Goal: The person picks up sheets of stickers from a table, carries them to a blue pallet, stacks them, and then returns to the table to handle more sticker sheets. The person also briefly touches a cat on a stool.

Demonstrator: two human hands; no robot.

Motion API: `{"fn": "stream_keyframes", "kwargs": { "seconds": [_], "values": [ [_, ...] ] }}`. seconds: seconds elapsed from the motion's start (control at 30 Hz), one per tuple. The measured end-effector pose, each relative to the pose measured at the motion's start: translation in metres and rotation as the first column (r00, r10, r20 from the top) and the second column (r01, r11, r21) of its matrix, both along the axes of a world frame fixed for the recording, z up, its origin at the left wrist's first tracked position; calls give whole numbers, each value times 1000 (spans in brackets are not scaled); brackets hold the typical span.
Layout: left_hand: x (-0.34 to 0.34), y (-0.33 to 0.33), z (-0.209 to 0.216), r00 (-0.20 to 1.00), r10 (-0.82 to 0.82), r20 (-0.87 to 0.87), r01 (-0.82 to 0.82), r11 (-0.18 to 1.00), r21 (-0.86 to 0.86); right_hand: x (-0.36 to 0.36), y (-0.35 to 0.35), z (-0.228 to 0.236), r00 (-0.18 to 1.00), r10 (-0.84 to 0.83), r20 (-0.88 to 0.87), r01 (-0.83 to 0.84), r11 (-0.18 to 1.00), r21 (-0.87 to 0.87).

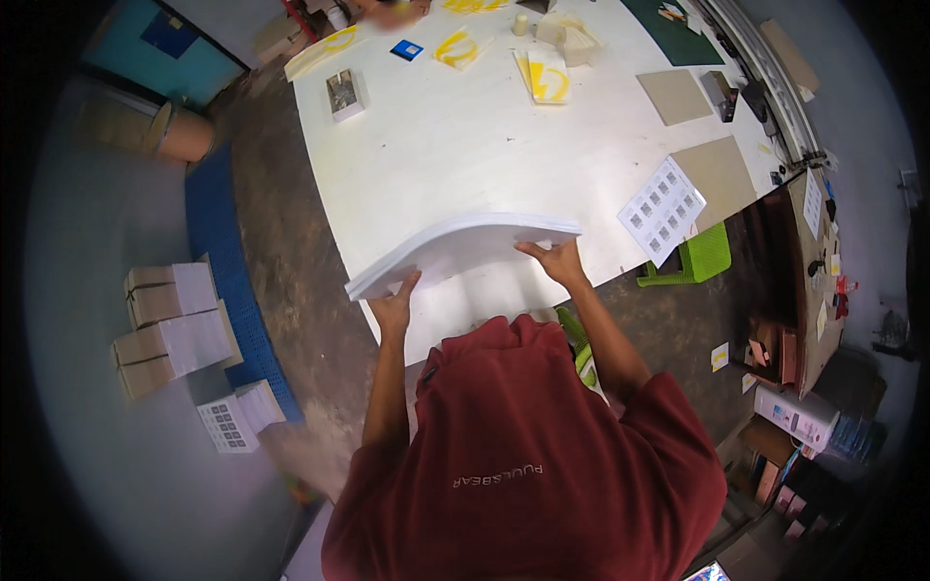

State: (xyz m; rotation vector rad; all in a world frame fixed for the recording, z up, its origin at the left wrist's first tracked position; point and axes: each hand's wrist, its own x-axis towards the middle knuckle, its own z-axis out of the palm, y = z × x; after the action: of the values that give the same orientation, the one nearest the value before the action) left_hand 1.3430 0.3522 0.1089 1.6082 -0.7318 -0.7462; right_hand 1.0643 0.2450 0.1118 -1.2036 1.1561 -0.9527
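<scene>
Both my hands grip a thick stack of white paper [465,238] near the front edge of the white table [436,145]. My left hand [392,308] is closed on its left end, thumb against the near face. At the right end my right hand [554,259] holds it the same way, fingers hidden behind the sheets. The stack stands on edge and bows upward in the middle. To the right of it lies a sheet printed with rows of small dark squares [663,211], partly over a grey-brown board [717,179].
Yellow-and-white printed pieces [547,79], a small box [344,94] and a blue packet [407,49] lie farther back. A blurred hand of another person [392,12] shows at the far edge. A green stool [693,259] stands at right; paper stacks [172,334] sit at left.
</scene>
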Motion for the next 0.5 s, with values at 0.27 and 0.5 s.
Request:
{"fn": "stream_keyframes", "kwargs": {
  "seconds": [0.27, 0.5],
  "values": [
    [7, 40, -54, 979, -204, -4, 204, 979, 14, -21, 22, -47, 949, 182, -257, -199, 979, -42],
    [22, 41, -106, 948, -312, 64, 314, 949, -37, -36, 20, -92, 955, 213, -204, -230, 971, -59]
  ]
}}
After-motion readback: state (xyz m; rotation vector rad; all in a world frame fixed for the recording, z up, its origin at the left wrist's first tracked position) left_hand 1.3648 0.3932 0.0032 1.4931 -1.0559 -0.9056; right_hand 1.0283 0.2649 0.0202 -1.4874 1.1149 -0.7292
